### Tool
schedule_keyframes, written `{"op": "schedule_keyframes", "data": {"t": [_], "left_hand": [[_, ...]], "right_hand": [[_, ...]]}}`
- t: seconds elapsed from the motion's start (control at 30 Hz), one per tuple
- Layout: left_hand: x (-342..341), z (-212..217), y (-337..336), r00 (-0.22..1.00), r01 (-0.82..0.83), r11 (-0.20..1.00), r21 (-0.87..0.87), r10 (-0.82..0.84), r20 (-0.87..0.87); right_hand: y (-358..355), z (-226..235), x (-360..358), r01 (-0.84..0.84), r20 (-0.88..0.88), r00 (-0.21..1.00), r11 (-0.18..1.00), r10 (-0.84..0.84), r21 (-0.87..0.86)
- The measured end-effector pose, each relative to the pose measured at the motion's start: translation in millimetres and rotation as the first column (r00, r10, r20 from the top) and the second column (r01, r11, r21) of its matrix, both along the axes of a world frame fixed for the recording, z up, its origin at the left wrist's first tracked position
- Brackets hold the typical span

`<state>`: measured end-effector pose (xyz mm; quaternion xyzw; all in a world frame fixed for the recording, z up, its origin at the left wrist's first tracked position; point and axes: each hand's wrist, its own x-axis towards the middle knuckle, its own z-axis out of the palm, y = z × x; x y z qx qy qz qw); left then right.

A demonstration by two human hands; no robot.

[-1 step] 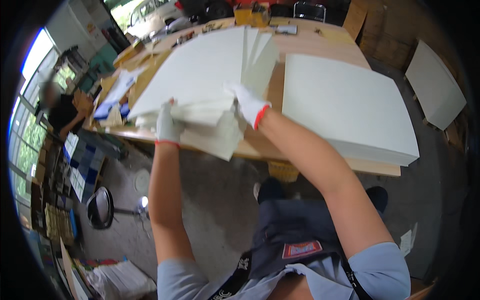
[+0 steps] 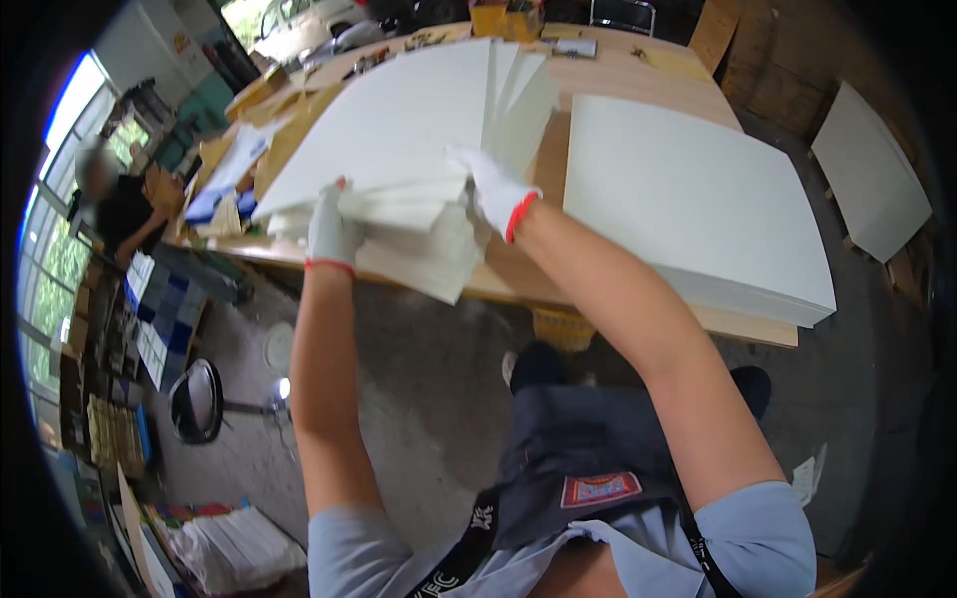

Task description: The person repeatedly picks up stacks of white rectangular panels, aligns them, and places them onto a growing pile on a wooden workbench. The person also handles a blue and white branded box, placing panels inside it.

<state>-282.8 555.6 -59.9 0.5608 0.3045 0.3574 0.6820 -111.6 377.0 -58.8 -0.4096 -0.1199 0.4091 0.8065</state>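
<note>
Both my hands wear white gloves with red cuffs, at the near edge of a fanned stack of large white sheets. My left hand is closed round the near edge of several sheets, its thumb on top. My right hand grips the sheets' near right corner, its fingers partly hidden. Between the hands the upper sheets bow upward, and some loose sheets hang down past the table edge. The stack's right side is spread in uneven layers.
A neat stack of white sheets stands on the wooden table to the right. Brown paper and a blue item lie at the left. Below are a yellow basket and a black stool. Another person is at far left.
The view has shifted slightly. Both hands keep their places on the sheets, and the hanging sheets sit a little higher in the picture.
</note>
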Motion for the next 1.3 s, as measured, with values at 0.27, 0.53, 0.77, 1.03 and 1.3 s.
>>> {"op": "schedule_keyframes", "data": {"t": [0.27, 0.53, 0.77, 1.03, 1.3], "left_hand": [[-22.1, 14.1, -97.7, 0.760, -0.217, 0.941, -0.260, 0.330, 0.560], [7.2, -49.0, -248.4, 0.692, 0.133, 0.948, 0.288, -0.297, 0.658], [156.5, 35.7, -424.8, 0.754, 0.135, 0.098, 0.986, -0.655, -0.038], [264.1, 45.6, -505.0, 0.641, 0.569, -0.283, 0.772, -0.436, -0.632], [303.0, 29.7, -522.6, 0.464, 0.711, -0.201, 0.674, -0.586, -0.665]], "right_hand": [[-208.6, 23.7, -44.2, -0.479, 0.237, 0.834, 0.867, 0.498, -0.135], [-477.9, 67.4, 2.6, 0.311, 0.616, 0.775, 0.764, 0.141, -0.565], [-590.0, 18.7, 86.3, 0.973, 0.968, 0.220, 0.037, 0.122, -0.226], [-578.8, 11.1, 86.2, 0.811, 0.770, 0.584, -0.126, 0.257, -0.572], [-588.0, 24.3, 84.1, 0.947, 0.877, 0.253, 0.083, 0.409, -0.312]]}}
